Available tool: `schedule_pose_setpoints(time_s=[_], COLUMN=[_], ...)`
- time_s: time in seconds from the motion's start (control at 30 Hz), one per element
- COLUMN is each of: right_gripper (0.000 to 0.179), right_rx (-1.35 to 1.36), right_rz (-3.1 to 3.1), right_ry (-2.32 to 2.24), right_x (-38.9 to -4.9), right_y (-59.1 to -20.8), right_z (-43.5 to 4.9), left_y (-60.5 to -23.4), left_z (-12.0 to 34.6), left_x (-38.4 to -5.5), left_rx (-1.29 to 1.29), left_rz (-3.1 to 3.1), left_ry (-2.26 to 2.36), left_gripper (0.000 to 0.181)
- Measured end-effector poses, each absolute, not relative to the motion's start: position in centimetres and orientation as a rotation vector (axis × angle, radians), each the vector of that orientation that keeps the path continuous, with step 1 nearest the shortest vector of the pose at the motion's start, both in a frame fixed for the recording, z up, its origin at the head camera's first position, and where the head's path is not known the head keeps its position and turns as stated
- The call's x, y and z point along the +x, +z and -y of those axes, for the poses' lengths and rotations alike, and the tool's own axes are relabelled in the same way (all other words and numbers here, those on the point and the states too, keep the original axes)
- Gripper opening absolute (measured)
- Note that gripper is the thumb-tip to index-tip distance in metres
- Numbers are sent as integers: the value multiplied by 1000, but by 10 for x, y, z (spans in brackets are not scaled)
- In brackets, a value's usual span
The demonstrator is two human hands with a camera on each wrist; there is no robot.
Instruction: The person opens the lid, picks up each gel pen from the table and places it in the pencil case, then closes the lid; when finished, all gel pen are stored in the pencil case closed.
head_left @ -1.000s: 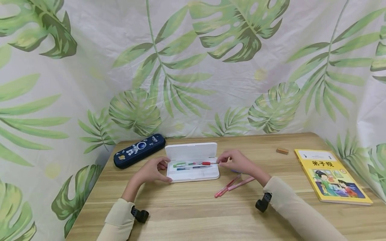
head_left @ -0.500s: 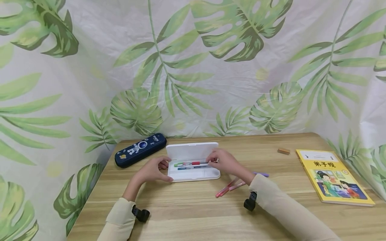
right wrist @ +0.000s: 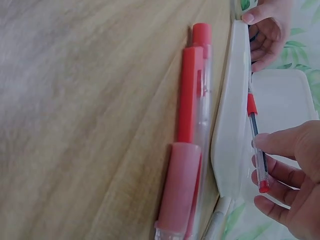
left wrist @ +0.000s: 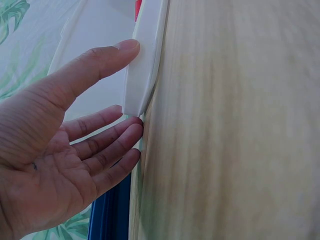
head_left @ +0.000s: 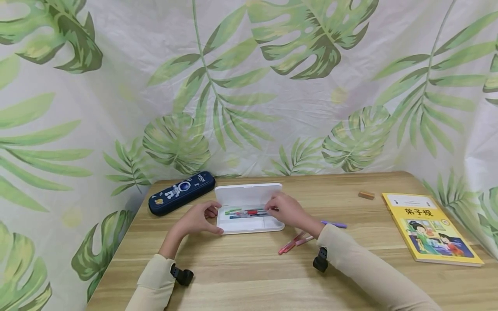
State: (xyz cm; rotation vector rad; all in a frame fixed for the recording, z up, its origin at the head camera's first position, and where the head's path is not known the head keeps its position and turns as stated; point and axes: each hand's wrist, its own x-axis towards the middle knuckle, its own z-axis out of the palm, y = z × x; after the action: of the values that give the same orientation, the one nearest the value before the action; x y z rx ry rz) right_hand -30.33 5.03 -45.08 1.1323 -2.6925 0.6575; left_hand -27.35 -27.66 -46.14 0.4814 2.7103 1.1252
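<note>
A white pencil case (head_left: 245, 225) lies open on the table, its lid raised at the back. My left hand (head_left: 196, 219) holds its left end, thumb on the front edge and fingers bent at the end wall. Over the case, my right hand (head_left: 288, 209) pinches a clear-barrelled pen (right wrist: 256, 130) with red parts between thumb and fingers. The pen lies lengthwise, its red end plug toward my palm. Inside the case are a green-ended pen (head_left: 230, 212) and a blue-ended pen (head_left: 235, 217), partly overlapped by the held one.
Pink and red pens (head_left: 287, 248) lie in front of the case, with a purple pen (head_left: 336, 224) beyond my right sleeve. A dark blue space-print case (head_left: 180, 193) sits back left. At right are an orange-brown eraser-like block (head_left: 366, 195) and a yellow book (head_left: 432, 229).
My right hand has moved left over the case with the red-marked pen, then lowered it slightly toward the other pens. The left hand stays on the pencil case.
</note>
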Motion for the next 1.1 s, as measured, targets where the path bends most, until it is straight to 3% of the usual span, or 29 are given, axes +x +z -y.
schedule_pose_setpoints(time_s=[1.1], right_gripper=[9], right_rx=[1152], right_rz=[2718], right_ry=[646], right_x=[-320], right_y=[-473], right_z=[-37], left_y=[-465], left_z=[276], left_x=[-274], left_rx=[435], left_rz=[-2712], left_ry=[1112], left_gripper=[79])
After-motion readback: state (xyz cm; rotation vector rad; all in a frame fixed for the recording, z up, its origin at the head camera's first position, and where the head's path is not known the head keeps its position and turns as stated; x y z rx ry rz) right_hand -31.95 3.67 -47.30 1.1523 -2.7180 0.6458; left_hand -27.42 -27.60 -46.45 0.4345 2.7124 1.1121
